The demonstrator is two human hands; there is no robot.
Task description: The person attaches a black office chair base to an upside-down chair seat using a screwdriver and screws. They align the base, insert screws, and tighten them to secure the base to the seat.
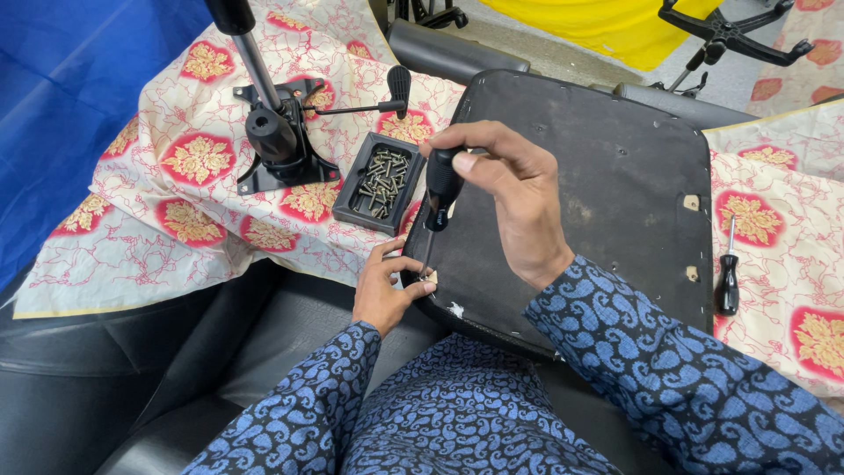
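Paisley sleeve (686, 369), black-handled screwdriver (440, 189)

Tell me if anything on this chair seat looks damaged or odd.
The black seat underside is scuffed, with pale torn patches near its right edge and a white chip at the front edge. The right hand holds a screwdriver upright there; the left hand steadies its tip.

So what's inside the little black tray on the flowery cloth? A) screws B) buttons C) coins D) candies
A: the black tray holds a heap of small dark metal screws, lying left of the right hand gripping the screwdriver.
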